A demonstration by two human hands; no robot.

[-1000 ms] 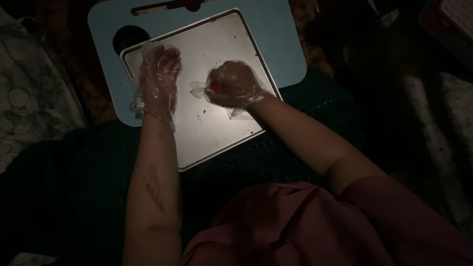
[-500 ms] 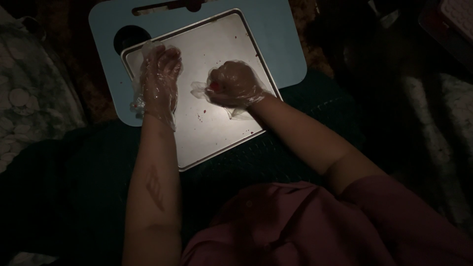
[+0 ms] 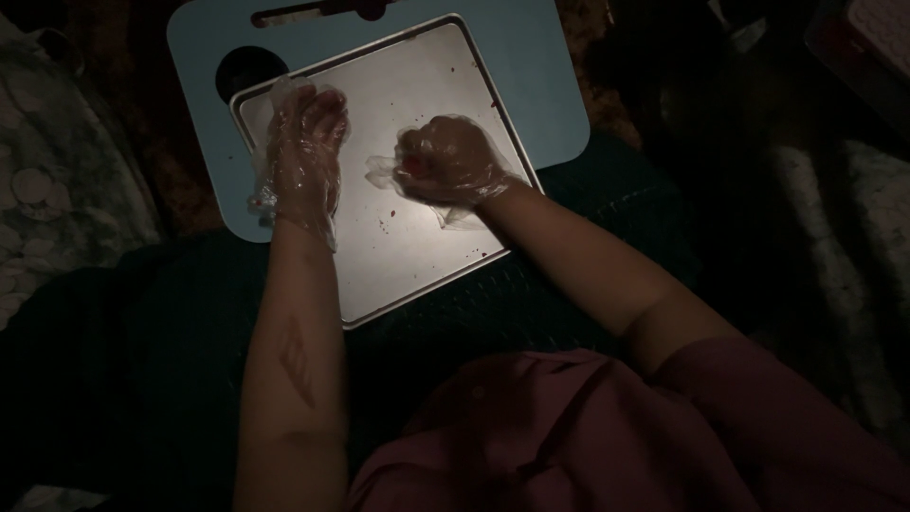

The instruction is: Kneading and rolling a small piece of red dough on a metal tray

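Observation:
Both my hands wear loose clear plastic gloves and rest on a flat silver metal tray (image 3: pixel 417 256). The tray lies on a light blue board (image 3: pixel 531 85) and carries small red specks. My left hand (image 3: pixel 303 156) lies palm down near the tray's far left corner. Its fingers are curled, with a reddish tint at the tips; whether they hold anything is hidden. My right hand (image 3: pixel 453 163) is clenched in a fist at the tray's middle, with crumpled glove plastic sticking out to its left. Nothing shows inside the fist.
The blue board has a round hole (image 3: pixel 248 72) at its far left and a slot (image 3: pixel 313 13) along its far edge. It sits over a dark green quilted cloth (image 3: pixel 133 360). A pale patterned fabric (image 3: pixel 57 199) lies at the left. The surroundings are very dark.

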